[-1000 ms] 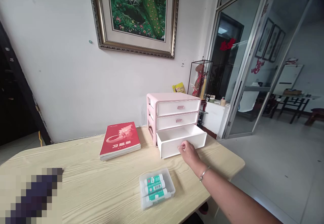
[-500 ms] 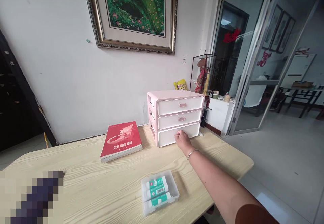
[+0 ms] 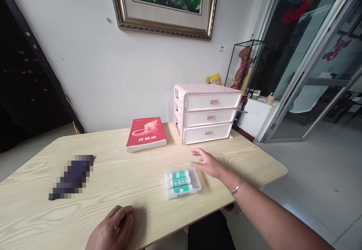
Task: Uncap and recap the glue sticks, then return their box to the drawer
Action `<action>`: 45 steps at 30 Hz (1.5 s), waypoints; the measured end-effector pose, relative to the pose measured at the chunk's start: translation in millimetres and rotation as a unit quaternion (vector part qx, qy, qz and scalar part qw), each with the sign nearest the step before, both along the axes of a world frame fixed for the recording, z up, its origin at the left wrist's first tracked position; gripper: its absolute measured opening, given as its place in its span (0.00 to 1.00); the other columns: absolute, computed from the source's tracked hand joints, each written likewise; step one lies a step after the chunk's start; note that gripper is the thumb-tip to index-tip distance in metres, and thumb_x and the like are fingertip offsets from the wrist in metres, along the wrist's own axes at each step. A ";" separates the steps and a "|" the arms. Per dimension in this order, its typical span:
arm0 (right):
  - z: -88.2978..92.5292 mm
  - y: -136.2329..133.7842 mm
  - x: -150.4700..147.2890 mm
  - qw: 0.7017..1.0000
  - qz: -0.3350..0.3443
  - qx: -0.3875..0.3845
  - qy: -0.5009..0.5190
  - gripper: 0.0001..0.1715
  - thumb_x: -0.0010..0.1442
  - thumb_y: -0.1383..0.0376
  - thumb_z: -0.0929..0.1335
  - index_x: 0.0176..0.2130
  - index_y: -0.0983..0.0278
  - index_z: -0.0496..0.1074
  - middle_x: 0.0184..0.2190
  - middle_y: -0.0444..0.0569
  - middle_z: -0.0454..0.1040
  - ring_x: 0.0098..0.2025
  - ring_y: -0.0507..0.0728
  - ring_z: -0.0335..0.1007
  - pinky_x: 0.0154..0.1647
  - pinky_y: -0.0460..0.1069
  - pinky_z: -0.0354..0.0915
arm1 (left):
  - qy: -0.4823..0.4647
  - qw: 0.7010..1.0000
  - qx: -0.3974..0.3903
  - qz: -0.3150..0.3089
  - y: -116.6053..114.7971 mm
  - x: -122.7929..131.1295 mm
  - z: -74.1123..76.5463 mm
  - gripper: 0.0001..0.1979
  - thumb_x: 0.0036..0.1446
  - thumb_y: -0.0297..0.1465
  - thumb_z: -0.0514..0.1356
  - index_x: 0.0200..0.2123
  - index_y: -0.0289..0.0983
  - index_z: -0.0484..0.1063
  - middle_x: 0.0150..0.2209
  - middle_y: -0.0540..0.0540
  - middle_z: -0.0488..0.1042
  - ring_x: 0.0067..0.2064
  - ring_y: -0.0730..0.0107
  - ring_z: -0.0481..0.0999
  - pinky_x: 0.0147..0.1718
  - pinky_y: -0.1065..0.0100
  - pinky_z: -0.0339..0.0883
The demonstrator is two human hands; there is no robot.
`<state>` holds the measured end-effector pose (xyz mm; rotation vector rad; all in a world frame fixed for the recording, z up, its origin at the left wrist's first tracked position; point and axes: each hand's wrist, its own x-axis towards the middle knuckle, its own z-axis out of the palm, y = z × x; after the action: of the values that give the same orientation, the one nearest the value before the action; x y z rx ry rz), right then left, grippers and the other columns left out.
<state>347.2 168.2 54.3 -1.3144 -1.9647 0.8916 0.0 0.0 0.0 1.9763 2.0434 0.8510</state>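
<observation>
The right hand (image 3: 207, 163) hovers just above the counter (image 3: 118, 174), its fingers spread and empty, the thumb and forefinger parted toward the clear plastic box (image 3: 182, 182) that lies just beside it on the near side. The hand is close to the box's far right corner but does not touch it. The box sits flat near the counter's front edge, within easy reach of the person, and holds three glue sticks (image 3: 180, 180) with green and white labels lying side by side, so the labels can be read through the clear walls.

The left hand (image 3: 113, 231) rests on the counter's front edge at the bottom of the view, fingers curled loosely under, gripping nothing; it looks to be bracing the body as the other arm stretches forward.

Farther back, against the wall, stands a pink drawer unit (image 3: 207, 112) with three white drawers, all pushed shut and flush with the frame. It is well apart from the right hand. Left of it, nearly touching its base, a red book (image 3: 145, 134) lies flat with its cover up. A dark, blurred object (image 3: 72, 176) lies on the left part of the counter, too obscured to identify. A silver bracelet (image 3: 236, 187) circles the right wrist.
</observation>
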 end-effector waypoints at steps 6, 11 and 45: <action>-8.0 -48.5 -3.0 0.975 0.175 0.033 -0.131 0.61 0.39 0.58 0.80 0.67 0.57 0.57 0.70 0.57 0.47 0.71 0.68 0.42 0.69 0.60 0.47 | -0.030 0.996 0.028 -0.084 15.2 30.5 12.8 0.17 0.61 0.36 0.55 0.52 0.44 0.73 0.48 0.46 0.74 0.41 0.69 0.80 0.37 0.72 0.75; -25.9 -37.3 -27.0 0.978 0.146 0.085 -0.126 0.57 0.40 0.62 0.80 0.66 0.58 0.61 0.70 0.59 0.49 0.69 0.67 0.48 0.68 0.58 0.50 | -0.022 0.982 0.062 -0.179 62.9 60.4 23.8 0.35 0.54 0.32 0.63 0.65 0.41 0.59 0.65 0.35 0.59 0.64 0.49 0.64 0.58 0.53 0.66; -60.5 -28.2 -64.3 0.723 0.087 0.511 -0.457 0.28 0.61 0.70 0.65 0.59 0.82 0.65 0.55 0.78 0.68 0.57 0.76 0.68 0.46 0.62 0.71 | 0.275 0.928 0.121 -0.221 120.9 54.7 10.8 0.29 0.60 0.43 0.62 0.61 0.37 0.67 0.64 0.29 0.64 0.65 0.43 0.63 0.56 0.51 0.69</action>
<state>282.9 140.0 -6.2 -0.8625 -2.6220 -0.9909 54.7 120.9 10.8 2.9278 1.6385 0.5024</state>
